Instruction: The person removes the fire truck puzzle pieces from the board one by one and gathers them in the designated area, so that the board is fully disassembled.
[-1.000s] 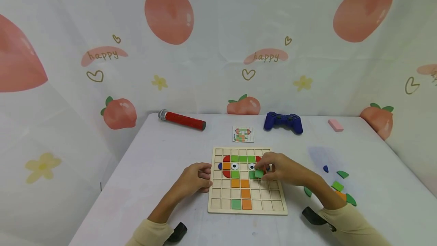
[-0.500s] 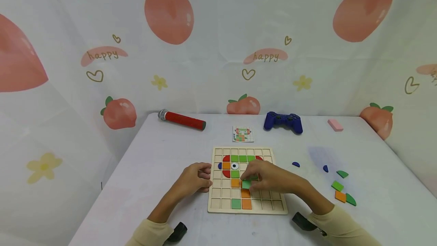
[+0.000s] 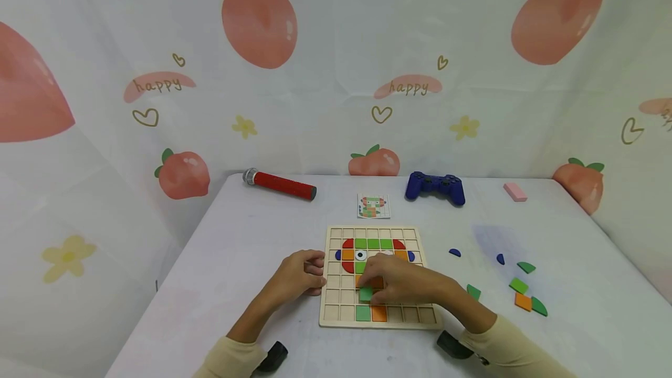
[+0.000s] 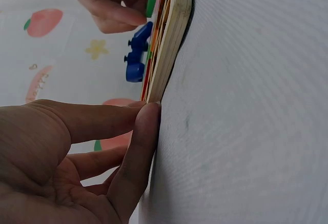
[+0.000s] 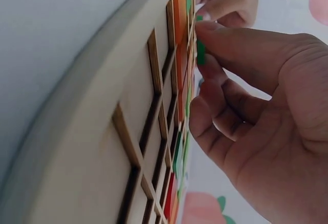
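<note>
A wooden grid board lies on the table, partly filled with red, green, orange and blue tiles and eye pieces. My left hand pinches its left edge; thumb and finger meet on the board's side in the left wrist view. Between the thumb and fingers of my right hand is a green square tile, held over the lower left part of the grid. The right wrist view has this green tile edge-on, tilted up from the board. My right hand hides some cells and part of one eye piece.
Loose pieces lie right of the board, among them an orange square, a green square and a blue half-round. Behind the board are a pattern card, a red microphone, a blue game controller and a pink block.
My right hand has carried the green square tile leftward and toward me, from beside the right eye piece to the lower left cells. My left hand stays at the board's edge.
</note>
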### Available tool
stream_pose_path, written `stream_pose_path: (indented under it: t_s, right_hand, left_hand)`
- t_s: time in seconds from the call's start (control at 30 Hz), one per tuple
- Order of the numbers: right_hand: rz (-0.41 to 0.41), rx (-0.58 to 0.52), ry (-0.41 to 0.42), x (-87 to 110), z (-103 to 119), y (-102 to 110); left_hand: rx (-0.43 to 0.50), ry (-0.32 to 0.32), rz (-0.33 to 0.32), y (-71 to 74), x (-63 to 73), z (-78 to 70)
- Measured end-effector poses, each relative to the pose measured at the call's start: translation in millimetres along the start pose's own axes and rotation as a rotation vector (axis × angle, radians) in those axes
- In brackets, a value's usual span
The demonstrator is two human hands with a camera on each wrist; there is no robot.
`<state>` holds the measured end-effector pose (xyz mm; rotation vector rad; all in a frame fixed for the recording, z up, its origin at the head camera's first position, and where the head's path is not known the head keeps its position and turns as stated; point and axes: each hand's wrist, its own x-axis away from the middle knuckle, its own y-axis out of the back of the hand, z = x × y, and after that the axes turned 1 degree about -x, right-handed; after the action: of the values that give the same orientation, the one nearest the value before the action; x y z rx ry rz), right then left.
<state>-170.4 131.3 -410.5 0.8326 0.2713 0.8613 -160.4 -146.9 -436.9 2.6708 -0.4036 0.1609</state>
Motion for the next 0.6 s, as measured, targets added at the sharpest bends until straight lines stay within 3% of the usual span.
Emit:
stream_pose_path:
  t_s: [0.6]
  right_hand:
    - [-0.006,0.046,-0.025,-3.3,5.4,-3.8]
  left_hand:
    - [0.0,0.005,0.004,0.2,0.7,-0.4]
